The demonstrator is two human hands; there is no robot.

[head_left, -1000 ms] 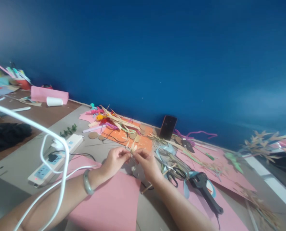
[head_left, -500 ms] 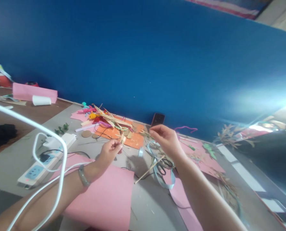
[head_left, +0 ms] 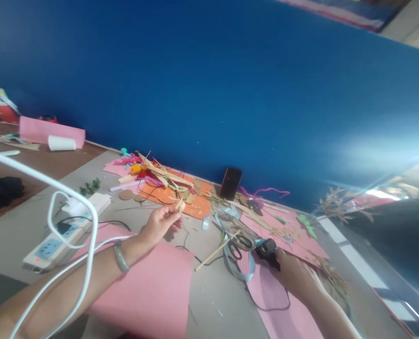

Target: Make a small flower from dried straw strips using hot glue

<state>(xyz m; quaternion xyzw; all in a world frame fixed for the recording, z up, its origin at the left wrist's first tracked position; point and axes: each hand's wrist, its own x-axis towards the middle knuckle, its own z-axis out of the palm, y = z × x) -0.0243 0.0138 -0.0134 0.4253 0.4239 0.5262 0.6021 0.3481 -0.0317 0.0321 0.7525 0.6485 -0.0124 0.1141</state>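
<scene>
My left hand is closed in a pinch on a small pale strip, like a folded piece of straw or husk, held above the table in front of the orange sheet. My right hand is lower at the right, its fingers round a black glue gun with a dark cord. Part of the tool is hidden by the hand. Beside it lie black-handled scissors and a loop of light blue ribbon. A thin stick slants across the table left of the scissors.
A white power strip and a white cable are at the left. Pink paper lies in front. Dried stalks rest on an orange sheet. A phone leans against the blue wall.
My right hand has come down and back from above the stalks and is now on the glue gun at the right. The left hand stays nearly in place with the pale strip.
</scene>
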